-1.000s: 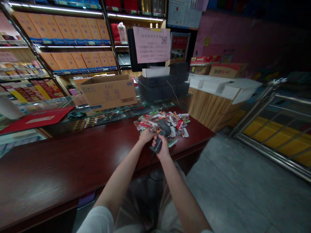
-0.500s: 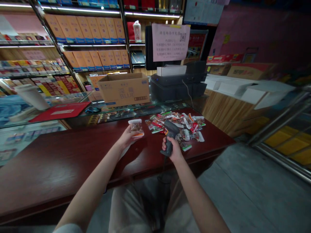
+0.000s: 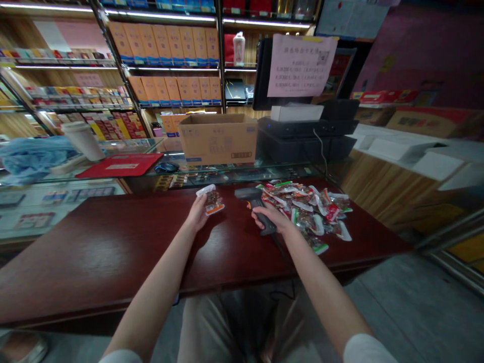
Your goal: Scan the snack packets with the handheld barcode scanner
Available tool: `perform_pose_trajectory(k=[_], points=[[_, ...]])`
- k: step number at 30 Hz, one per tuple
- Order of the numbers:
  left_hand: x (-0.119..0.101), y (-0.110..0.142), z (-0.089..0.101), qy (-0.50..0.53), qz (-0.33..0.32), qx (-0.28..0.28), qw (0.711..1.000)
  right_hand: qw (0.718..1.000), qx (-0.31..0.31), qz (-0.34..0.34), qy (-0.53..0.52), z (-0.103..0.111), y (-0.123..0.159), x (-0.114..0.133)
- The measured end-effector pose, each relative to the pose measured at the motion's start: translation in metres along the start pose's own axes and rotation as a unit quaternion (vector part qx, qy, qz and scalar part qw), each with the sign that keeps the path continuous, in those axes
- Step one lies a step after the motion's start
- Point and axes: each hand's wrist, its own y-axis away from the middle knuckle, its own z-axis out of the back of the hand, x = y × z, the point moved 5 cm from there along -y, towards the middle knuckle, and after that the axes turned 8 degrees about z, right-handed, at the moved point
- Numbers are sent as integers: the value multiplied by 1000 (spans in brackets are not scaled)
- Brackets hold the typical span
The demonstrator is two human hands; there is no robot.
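My left hand (image 3: 197,212) grips a small clear snack packet (image 3: 212,199) by its left edge, just above the dark red table (image 3: 143,242). The packet has a white top, an orange bottom band and brown contents. In my right hand (image 3: 270,217) is a black barcode scanner (image 3: 267,225), fingers wrapped round its handle. Its head points left, toward the packet, with a gap between them. A cable runs from the handle down over the table's front edge. Right of the scanner lies a pile of similar snack packets (image 3: 302,204), several of them with red or green bands.
Behind the table, a glass counter carries an open cardboard box (image 3: 217,143), a red folder (image 3: 121,165), a mouse (image 3: 166,167), a white cup (image 3: 83,141) and a blue cloth (image 3: 34,154). A monitor (image 3: 264,75) with a paper notice stands above a black printer-like unit (image 3: 302,143). Stocked shelves rise behind.
The camera view has swung left. My right hand has turned the scanner from pointing up and away to pointing left at the packet. The packet in my left hand has tilted.
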Motion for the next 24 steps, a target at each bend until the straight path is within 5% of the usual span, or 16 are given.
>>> perform_pose_trajectory(k=[24], points=[[12,2,4,-36,-8,-7,999,995,78,-52,-31,-19,18,-18]])
